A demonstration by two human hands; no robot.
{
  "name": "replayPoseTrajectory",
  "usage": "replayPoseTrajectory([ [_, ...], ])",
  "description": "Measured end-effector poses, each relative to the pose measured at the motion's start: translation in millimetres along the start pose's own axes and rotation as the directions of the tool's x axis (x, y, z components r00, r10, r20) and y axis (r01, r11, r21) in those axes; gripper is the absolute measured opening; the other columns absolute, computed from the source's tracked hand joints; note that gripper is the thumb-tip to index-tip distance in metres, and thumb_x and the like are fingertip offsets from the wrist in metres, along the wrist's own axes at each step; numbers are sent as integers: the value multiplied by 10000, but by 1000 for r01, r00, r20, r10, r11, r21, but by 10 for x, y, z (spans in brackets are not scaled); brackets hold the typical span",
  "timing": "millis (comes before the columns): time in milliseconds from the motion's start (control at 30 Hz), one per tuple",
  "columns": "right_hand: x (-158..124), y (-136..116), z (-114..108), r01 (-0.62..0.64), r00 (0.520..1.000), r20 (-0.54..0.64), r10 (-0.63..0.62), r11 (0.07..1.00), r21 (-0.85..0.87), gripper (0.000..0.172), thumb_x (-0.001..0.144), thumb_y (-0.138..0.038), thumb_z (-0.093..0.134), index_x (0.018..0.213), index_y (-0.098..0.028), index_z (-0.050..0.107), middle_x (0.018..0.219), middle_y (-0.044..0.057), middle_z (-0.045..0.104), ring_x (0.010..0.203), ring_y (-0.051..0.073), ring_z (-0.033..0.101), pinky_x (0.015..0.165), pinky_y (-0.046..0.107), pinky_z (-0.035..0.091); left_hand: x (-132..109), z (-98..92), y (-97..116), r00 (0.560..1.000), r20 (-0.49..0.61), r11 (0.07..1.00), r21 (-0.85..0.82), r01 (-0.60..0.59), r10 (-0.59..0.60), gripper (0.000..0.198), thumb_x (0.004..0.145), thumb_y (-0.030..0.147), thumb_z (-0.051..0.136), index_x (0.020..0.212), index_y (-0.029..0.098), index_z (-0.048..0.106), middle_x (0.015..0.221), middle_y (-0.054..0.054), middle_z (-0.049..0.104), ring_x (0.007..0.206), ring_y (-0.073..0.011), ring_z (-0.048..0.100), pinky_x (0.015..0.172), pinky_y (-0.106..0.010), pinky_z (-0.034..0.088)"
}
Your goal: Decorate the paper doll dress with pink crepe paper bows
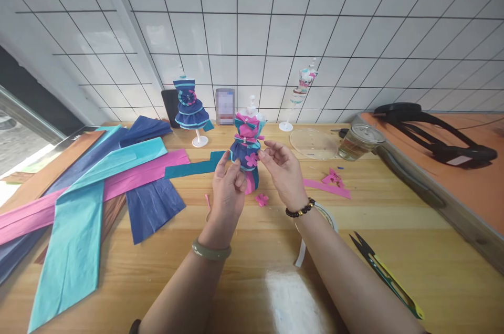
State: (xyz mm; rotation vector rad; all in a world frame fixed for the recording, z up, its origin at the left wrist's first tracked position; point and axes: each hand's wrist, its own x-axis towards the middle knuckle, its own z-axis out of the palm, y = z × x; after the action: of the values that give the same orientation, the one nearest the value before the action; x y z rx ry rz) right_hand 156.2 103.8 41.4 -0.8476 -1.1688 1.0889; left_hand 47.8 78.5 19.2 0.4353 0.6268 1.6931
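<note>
A small dress form stands in the middle of the table, wearing a mini dress [240, 152] of pink, teal and navy paper with a bow and pearl-like beads. My left hand [230, 186] is closed at the left side of its navy skirt, thumb and index finger on the edge. From the right, my right hand [282, 172] pinches at the skirt's other edge, beside a pink flower [251, 159] on the skirt front; the exact contact is hard to see. Below the skirt hang pink and teal strips. Another pink flower [262, 199] lies on the table between my wrists.
Crepe paper strips [118, 155] cover the left side. Behind stand a navy-dressed form [191, 105], a phone [226, 106] and a patterned form [305, 82]. To the right are a clear dish [313, 144], lidded container [360, 142], pink scraps [333, 179], tape roll [328, 216] and thread snips [384, 273].
</note>
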Motion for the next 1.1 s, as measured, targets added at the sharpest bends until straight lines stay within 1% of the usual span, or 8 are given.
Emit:
replayPoseTrajectory([
  [233,3,21,-21,10,1000,5,-10,1000,-18,350,688,-367,694,963,-191,567,746,-18,541,697,115,550,680,269,471,19,-28,-13,1000,4,1000,16,-10,10,421,696,140,662,1071,240,498,652,79,485,374,9,323,348,-123,235],
  [400,-2,16,-9,3,1000,-2,-3,1000,-26,356,679,-379,695,950,-191,562,740,-19,533,688,115,540,663,267,466,-9,-6,-1,1000,-9,1000,13,23,-22,396,708,208,670,1063,252,501,545,107,379,355,-6,302,335,-130,216],
  [567,-16,5,32,-4,1000,10,5,999,-53,367,659,-330,713,958,-188,555,731,-28,510,638,102,503,631,261,451,-58,44,17,999,40,999,33,26,-27,383,734,263,646,1087,262,499,506,113,343,329,-14,259,313,-138,179],
  [633,-21,3,41,-11,1000,4,11,997,-82,366,657,-318,714,962,-189,558,728,-29,508,619,98,484,611,257,440,-66,54,21,998,60,999,43,25,-27,363,741,278,635,1080,261,508,493,113,344,318,-17,248,306,-140,172],
  [800,-28,7,44,-9,1000,-11,8,992,-127,361,659,-328,707,963,-201,559,725,-30,507,600,101,458,584,254,428,-72,67,25,996,87,999,52,15,-20,327,773,285,594,1088,261,511,519,99,403,313,-19,255,299,-143,193],
  [967,-35,11,55,10,1000,-6,-11,994,-112,344,677,-309,695,968,-190,556,739,-22,506,620,102,461,614,261,431,-73,65,22,996,86,999,34,4,-7,371,790,273,573,1147,262,476,501,98,396,317,-29,279,302,-143,214],
  [1100,-41,31,51,26,999,-14,-29,986,-166,357,682,-317,688,991,-198,552,747,-22,510,613,103,452,609,260,436,-68,58,12,997,75,999,35,8,-10,410,779,265,588,1168,268,460,465,111,351,313,-32,278,306,-142,213],
])
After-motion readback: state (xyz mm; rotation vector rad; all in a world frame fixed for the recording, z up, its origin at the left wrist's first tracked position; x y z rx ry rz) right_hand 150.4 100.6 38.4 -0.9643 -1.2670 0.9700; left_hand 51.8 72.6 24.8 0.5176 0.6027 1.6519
